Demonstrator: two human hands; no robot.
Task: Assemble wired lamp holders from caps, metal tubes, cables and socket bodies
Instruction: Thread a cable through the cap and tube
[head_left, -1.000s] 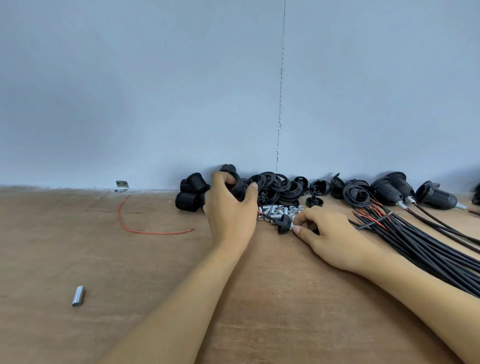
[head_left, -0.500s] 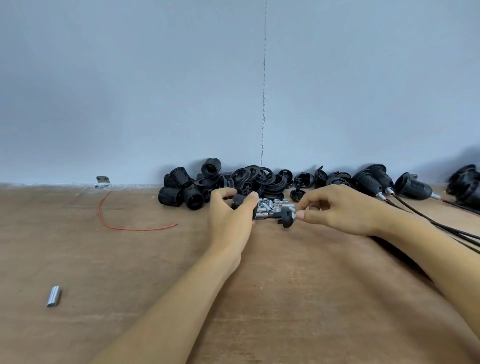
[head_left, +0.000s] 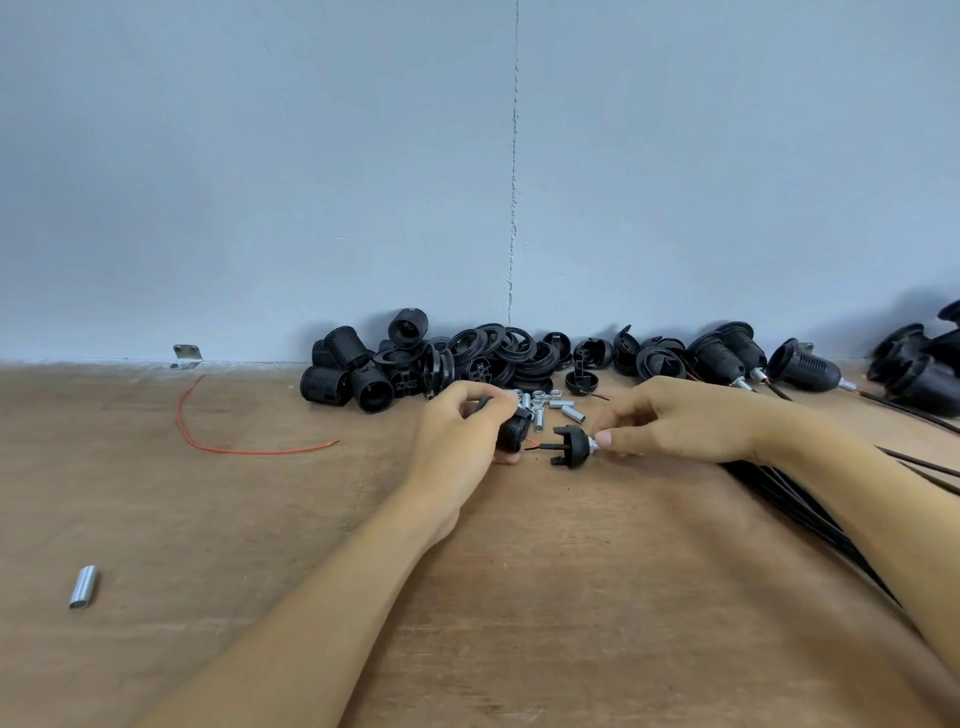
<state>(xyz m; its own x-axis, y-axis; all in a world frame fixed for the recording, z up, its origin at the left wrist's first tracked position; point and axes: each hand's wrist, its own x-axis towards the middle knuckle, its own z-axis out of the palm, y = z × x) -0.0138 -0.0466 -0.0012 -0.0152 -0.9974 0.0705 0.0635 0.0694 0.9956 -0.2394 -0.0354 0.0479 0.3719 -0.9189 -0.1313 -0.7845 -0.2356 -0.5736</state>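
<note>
The right hand (head_left: 675, 421) pinches the tube (head_left: 592, 444) of the cap (head_left: 569, 447), axis sideways, prongs facing left toward the socket (head_left: 515, 429) (mostly hidden) gripped by the left hand (head_left: 457, 447).

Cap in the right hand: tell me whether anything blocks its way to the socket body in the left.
Nothing visible blocks it. Only the cable's own red and black wire ends lie in the gap between cap and socket body; loose metal tubes lie farther back.

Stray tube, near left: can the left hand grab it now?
Probably not yet. Nothing blocks the tube, but the left hand grips a socket body and would have to free itself first.
</note>
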